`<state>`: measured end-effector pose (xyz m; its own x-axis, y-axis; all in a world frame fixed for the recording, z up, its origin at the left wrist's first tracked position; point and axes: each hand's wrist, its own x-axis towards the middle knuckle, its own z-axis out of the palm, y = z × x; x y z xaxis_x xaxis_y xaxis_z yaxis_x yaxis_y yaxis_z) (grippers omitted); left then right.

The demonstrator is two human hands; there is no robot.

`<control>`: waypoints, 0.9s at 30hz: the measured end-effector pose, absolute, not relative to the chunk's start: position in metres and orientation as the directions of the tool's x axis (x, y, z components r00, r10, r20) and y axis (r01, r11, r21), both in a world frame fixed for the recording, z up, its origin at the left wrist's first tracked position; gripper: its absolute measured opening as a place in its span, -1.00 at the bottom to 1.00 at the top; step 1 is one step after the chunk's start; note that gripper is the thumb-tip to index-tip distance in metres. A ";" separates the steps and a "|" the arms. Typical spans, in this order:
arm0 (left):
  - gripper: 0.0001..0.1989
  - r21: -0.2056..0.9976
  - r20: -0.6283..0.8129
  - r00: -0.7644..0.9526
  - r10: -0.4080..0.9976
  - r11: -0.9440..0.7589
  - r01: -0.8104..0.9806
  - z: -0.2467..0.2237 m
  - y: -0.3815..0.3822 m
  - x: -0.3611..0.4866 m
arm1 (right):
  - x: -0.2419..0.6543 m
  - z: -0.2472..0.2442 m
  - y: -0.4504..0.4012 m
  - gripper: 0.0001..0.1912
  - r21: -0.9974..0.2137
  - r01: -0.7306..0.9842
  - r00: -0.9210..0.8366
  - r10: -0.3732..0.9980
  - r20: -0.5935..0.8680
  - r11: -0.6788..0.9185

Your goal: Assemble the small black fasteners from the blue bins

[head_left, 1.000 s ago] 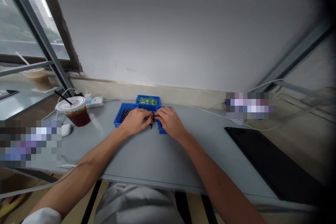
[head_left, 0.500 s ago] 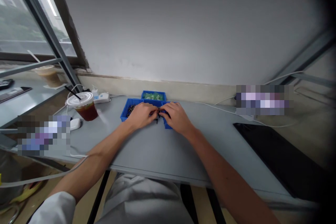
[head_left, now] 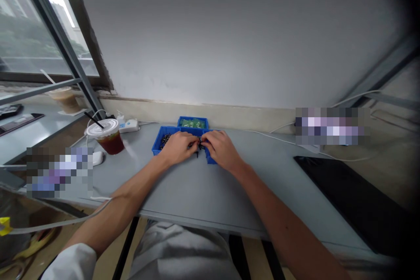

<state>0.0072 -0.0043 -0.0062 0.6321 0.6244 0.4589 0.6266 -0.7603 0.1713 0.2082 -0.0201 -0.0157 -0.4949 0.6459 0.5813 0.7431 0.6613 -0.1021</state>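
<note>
My left hand (head_left: 180, 147) and my right hand (head_left: 219, 146) meet fingertip to fingertip over the front of the blue bins. Both are closed around a small dark part (head_left: 199, 143), too small to make out. To the left of my left hand, a blue bin (head_left: 156, 145) holds many small dark and metallic pieces. Behind my hands, another blue bin (head_left: 193, 119) contains green items. My right hand partly covers a third blue bin (head_left: 210, 160).
A lidded cup of dark red drink (head_left: 111, 141) stands left, near a white power strip (head_left: 129, 125) and a white case (head_left: 97, 158). A black flat panel (head_left: 348, 199) lies right. White cables run along the wall, and another cup (head_left: 67, 101) sits far left.
The whole view has shifted slightly, so everything appears a little lower and further right. My hands keep their pinch at the same place over the bins.
</note>
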 end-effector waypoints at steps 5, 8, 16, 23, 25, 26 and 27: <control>-0.78 0.163 0.467 0.629 0.621 -0.760 0.630 -0.007 -0.005 0.007 | 0.209 -0.018 -0.017 -0.88 -0.098 0.751 -0.488 0.648 0.585 0.653; -0.78 0.176 0.474 0.616 0.629 -0.753 0.634 -0.007 -0.005 0.007 | 0.211 -0.019 -0.017 -0.92 -0.104 0.733 -0.491 0.628 0.604 0.673; -0.78 0.177 0.472 0.627 0.619 -0.764 0.621 -0.006 -0.005 0.008 | 0.210 -0.018 -0.018 -0.80 -0.085 0.744 -0.497 0.634 0.592 0.663; -0.77 0.175 0.455 0.632 0.628 -0.758 0.628 -0.007 -0.005 0.006 | 0.209 -0.017 -0.019 -0.84 -0.106 0.742 -0.496 0.649 0.577 0.662; -0.77 0.178 0.456 0.632 0.626 -0.760 0.625 -0.007 -0.005 0.006 | 0.209 -0.017 -0.019 -0.80 -0.101 0.752 -0.493 0.658 0.569 0.651; -0.76 0.179 0.456 0.633 0.626 -0.761 0.624 -0.008 -0.004 0.007 | 0.209 -0.017 -0.018 -0.80 -0.103 0.754 -0.491 0.660 0.569 0.649; -0.77 0.178 0.456 0.632 0.627 -0.760 0.625 -0.008 -0.005 0.007 | 0.209 -0.018 -0.018 -0.82 -0.108 0.751 -0.490 0.659 0.570 0.652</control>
